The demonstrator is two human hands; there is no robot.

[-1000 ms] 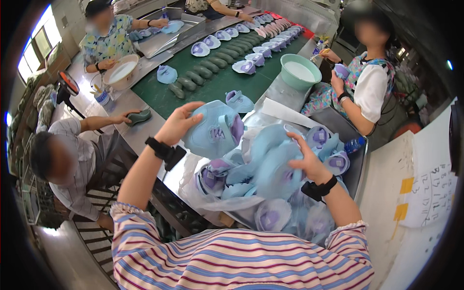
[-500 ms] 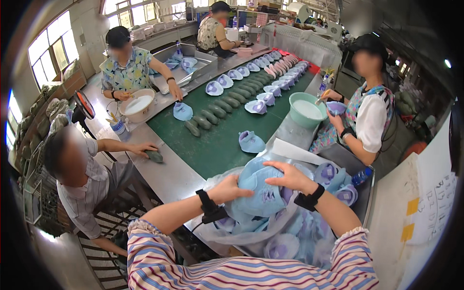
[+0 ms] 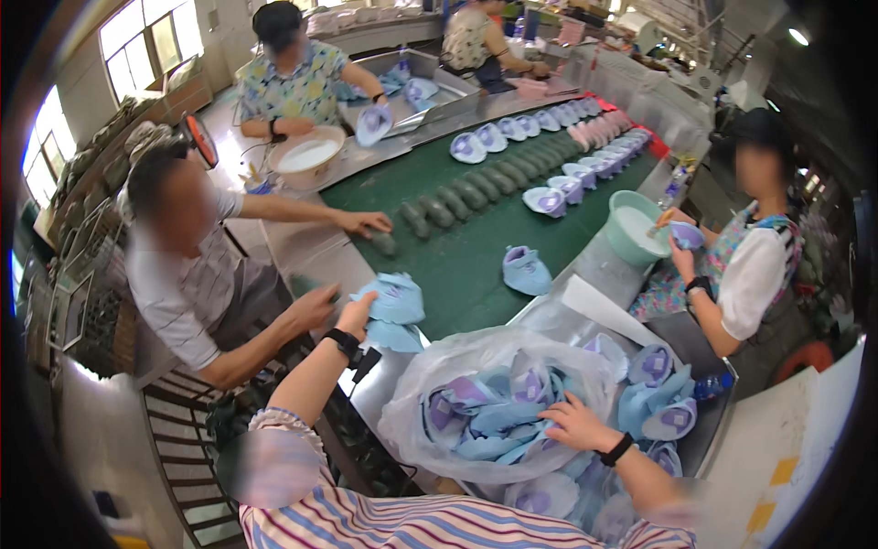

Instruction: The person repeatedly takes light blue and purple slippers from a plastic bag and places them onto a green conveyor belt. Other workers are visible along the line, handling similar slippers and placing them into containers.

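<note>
My left hand [image 3: 355, 317] reaches out over the metal edge left of the green belt, its fingers closed on light-blue shoe uppers [image 3: 395, 295], at least two lying together. My right hand [image 3: 576, 423] is open, fingers stretched out over the right side of a clear plastic bag [image 3: 402, 403]. Inside the bag lies a heap of blue and lilac shoe uppers [image 3: 498, 416]; whether my fingertips touch them I cannot tell. One blue upper [image 3: 526, 271] stands alone on the near end of the green belt [image 3: 457, 297].
Rows of dark green shoe lasts [image 3: 466, 199] and blue-lilac uppers [image 3: 585, 174] cover the belt. More uppers [image 3: 654, 393] lie right of the bag. A co-worker's hand [image 3: 366, 222] touches a last at left. Other workers sit beside a cream basin [image 3: 306, 178] and a green basin [image 3: 626, 252].
My left hand has carried blue uppers left from above the bag. My right hand has let go and lowered to the bag. The near-left co-worker's hand has moved a last onto the belt.
</note>
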